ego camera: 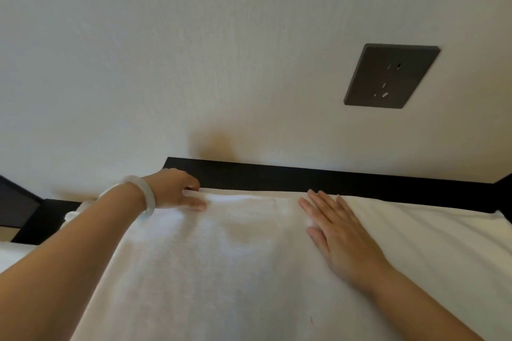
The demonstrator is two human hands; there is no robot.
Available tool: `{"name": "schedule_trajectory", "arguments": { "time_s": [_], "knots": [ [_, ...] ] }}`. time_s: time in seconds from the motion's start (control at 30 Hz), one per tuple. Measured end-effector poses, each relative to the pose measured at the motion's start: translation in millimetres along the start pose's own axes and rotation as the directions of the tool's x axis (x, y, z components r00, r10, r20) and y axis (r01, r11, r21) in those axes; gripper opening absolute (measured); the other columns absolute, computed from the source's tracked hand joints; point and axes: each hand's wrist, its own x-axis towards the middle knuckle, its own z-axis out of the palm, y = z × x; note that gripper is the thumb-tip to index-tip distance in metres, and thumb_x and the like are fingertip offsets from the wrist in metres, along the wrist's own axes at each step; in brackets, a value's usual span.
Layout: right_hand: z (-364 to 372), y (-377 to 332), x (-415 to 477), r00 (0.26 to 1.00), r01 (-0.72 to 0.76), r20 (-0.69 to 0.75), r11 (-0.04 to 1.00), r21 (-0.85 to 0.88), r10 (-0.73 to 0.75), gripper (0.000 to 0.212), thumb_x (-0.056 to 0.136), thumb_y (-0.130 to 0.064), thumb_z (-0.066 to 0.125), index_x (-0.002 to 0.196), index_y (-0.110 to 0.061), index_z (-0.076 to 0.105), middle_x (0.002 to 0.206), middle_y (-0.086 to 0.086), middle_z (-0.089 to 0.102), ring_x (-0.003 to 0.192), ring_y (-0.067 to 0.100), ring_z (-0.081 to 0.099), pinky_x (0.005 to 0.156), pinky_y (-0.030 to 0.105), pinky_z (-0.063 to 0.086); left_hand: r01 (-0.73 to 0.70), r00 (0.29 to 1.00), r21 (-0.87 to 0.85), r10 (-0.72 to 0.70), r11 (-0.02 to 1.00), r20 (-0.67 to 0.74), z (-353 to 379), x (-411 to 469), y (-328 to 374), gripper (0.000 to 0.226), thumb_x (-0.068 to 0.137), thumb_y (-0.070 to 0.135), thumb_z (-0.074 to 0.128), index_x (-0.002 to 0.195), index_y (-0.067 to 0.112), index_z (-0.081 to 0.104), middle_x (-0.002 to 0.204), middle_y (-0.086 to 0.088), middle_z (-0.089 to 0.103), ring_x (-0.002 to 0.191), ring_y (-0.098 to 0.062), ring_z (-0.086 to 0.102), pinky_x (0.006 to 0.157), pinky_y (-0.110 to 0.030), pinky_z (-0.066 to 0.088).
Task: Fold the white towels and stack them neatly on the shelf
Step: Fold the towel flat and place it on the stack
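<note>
White towel [221, 271]: spread across the lower half of the frame, far edge against a black ledge [332, 180].
Left hand [177, 188]: left of centre, fingers and thumb curled, pinching the towel's far edge; pale bracelet [138, 194] on the wrist.
Right hand [338, 235]: right of centre, fingers straight, spread flat on the towel.
Wall socket [390, 76]: upper right.

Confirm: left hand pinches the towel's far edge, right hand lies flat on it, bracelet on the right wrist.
Wrong wrist: the head view shows the bracelet on the left wrist. The left hand pinches the towel's far edge; the right hand lies flat on it.
</note>
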Motion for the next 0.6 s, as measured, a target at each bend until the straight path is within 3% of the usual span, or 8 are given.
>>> {"name": "schedule_trajectory", "arguments": {
  "time_s": [0.07,0.17,0.2,0.27,0.4,0.5,0.6],
  "knots": [
    [-1,0,0,0.999,-0.042,0.011,0.999,-0.032,0.042,0.055,0.102,-0.044,0.016,0.155,-0.031,0.022,0.163,-0.01,0.011,0.15,0.006,0.001,0.12,0.034,-0.003,0.056,0.998,0.142,-0.051,0.988,-0.04,-4,-2,-15,0.049,0.082,0.07,0.055,0.063,0.026,0.041,0.065,0.009,0.044,0.064,-0.012,0.038,0.089,-0.031,0.034],
    [-8,-28,10,0.991,-0.115,-0.087,0.984,-0.133,0.104,0.048,0.091,-0.024,0.05,0.138,-0.019,0.054,0.153,0.005,0.041,0.146,0.024,0.029,0.115,0.044,0.008,0.082,0.993,0.146,-0.069,0.986,-0.091,-9,-9,-26,0.04,0.085,0.065,0.055,0.067,0.03,0.05,0.073,0.01,0.05,0.081,-0.014,0.05,0.092,-0.034,0.029],
    [-8,-43,17,0.99,-0.09,-0.118,0.988,-0.127,0.075,0.045,0.088,-0.021,0.053,0.132,-0.016,0.06,0.149,0.008,0.046,0.142,0.026,0.036,0.114,0.045,0.012,0.073,0.993,0.104,-0.063,0.992,-0.097,-8,-11,-27,0.034,0.086,0.061,0.057,0.069,0.032,0.051,0.081,0.009,0.051,0.087,-0.016,0.05,0.089,-0.033,0.031],
    [-1,-71,29,0.992,-0.003,-0.128,0.998,-0.069,-0.006,0.045,0.094,-0.027,0.04,0.135,-0.018,0.057,0.148,0.006,0.048,0.141,0.024,0.04,0.112,0.044,0.016,0.047,0.993,-0.019,-0.049,0.999,-0.104,-5,-16,-30,0.028,0.085,0.055,0.064,0.07,0.034,0.052,0.095,0.004,0.049,0.093,-0.018,0.047,0.082,-0.029,0.035],
    [19,-84,38,0.999,-0.007,-0.035,1.0,-0.03,0.006,0.054,0.103,-0.045,0.019,0.153,-0.029,0.029,0.161,-0.003,0.025,0.15,0.013,0.015,0.117,0.04,0.007,0.11,0.992,-0.148,-0.117,0.983,-0.041,-6,-27,-42,0.026,0.082,0.052,0.07,0.093,0.029,0.063,0.11,0.002,0.049,0.098,-0.018,0.053,0.086,-0.028,0.042],
    [20,-79,37,1.0,0.013,-0.013,0.999,-0.043,-0.014,0.057,0.103,-0.052,0.013,0.154,-0.03,0.027,0.162,-0.005,0.022,0.151,0.011,0.011,0.119,0.039,0.005,0.199,0.979,-0.268,-0.201,0.943,0.019,-14,-40,-49,0.031,0.08,0.046,0.074,0.104,0.028,0.065,0.099,0.008,0.057,0.094,-0.016,0.055,0.078,-0.023,0.041],
    [17,-81,38,1.0,0.022,0.002,0.999,-0.041,-0.022,0.061,0.101,-0.058,0.011,0.155,-0.031,0.025,0.163,-0.005,0.021,0.151,0.012,0.011,0.119,0.04,0.005,0.174,0.981,-0.525,-0.193,0.833,0.02,-15,-48,-59,0.02,0.08,0.039,0.078,0.088,0.029,0.062,0.086,0.008,0.058,0.082,-0.013,0.056,0.072,-0.021,0.043]
  ]
}}
